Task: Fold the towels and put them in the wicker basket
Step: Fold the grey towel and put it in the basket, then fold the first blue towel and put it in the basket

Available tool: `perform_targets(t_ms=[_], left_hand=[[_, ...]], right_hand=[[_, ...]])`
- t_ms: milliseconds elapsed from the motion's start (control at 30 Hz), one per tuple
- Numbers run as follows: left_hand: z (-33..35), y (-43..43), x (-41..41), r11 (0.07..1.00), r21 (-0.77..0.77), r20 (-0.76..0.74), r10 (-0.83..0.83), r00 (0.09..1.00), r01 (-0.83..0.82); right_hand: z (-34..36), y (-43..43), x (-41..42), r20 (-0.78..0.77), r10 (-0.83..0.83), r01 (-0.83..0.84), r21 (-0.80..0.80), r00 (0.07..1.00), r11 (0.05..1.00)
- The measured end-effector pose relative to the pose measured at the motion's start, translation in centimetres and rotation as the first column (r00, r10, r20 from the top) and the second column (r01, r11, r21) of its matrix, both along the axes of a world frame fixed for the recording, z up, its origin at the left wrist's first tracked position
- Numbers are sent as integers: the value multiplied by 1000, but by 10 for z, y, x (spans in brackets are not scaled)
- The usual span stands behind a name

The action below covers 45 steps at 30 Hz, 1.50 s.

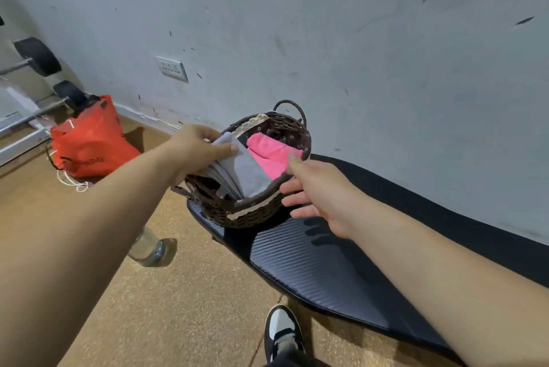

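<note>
At the bench's (326,262) left end stands the basket (252,215), holding a folded grey towel (249,170) with a pink towel (267,150) touching it on the right. On the floor to the left lie an orange bag (89,141) and a bottle (148,248), partly hidden by the left forearm; a barbell (38,56) sits farther back. The left hand (193,150) pinches the grey towel's top, thumb across it. The right hand (320,191) grips the basket, thumb on the rim and fingers against the outer wall.
</note>
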<state>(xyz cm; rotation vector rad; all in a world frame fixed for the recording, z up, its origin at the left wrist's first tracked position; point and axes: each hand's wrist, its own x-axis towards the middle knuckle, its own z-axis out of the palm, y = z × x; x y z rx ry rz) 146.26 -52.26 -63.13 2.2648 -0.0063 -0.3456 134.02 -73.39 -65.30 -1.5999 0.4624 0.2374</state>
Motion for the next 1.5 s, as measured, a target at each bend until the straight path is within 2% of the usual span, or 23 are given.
perform_targets(t_ms=[33,100,167,233,300,367,533,633,667,733,800,967,1233,1300,1400,1500], left_hand=[[-6,-1,4,997,66,1,-29,1000,29],[-11,-4,14,924,350,-3,-162,987,152],[-10,-10,21,770,589,-63,-261,963,247],[-11,-16,27,621,724,-133,-304,943,302],[-15,-23,31,521,794,-159,-321,934,314],[-20,-27,31,466,826,-181,-316,931,319],[-17,-29,24,428,839,-220,-297,929,336],[-13,-31,21,419,879,-91,-322,942,228],[-12,-34,19,439,881,-5,-363,932,176],[-14,-43,17,553,816,102,-425,899,168],[-22,-50,13,637,731,58,-413,909,243],[-45,-50,11,650,708,-47,-346,937,276],[-38,-54,7,719,647,-8,-329,944,256],[-26,-58,-2,794,571,111,-325,939,207],[-6,-85,-41,904,381,307,-322,896,194],[4,-133,-99,943,177,352,-327,877,280]], right_hand=[[-2,-2,0,-4,-3,3,0,1000,1000],[-5,-8,0,-14,-13,13,1,1000,1000],[-7,-12,-1,-30,-19,19,3,999,1000],[-8,-15,-2,-41,-19,20,4,999,1000],[-8,-17,-3,-44,-15,15,5,999,1000],[-7,-16,-3,-47,-3,4,7,999,1000],[-2,-10,-2,-52,1,0,23,999,1000],[0,-8,-5,-53,10,-8,27,999,1000],[0,-8,-6,-53,11,-9,29,999,1000],[1,-10,-8,-50,9,-8,35,999,999],[0,-13,-11,-49,6,-4,34,999,999],[-5,-19,-16,-54,-6,7,27,999,1000],[-5,-43,-33,-37,-7,5,-43,999,999],[-1,-54,-45,-29,-6,4,-66,1000,998],[6,-75,-70,-26,-19,16,-87,999,996],[12,-105,-102,-27,-54,50,-137,998,989]])
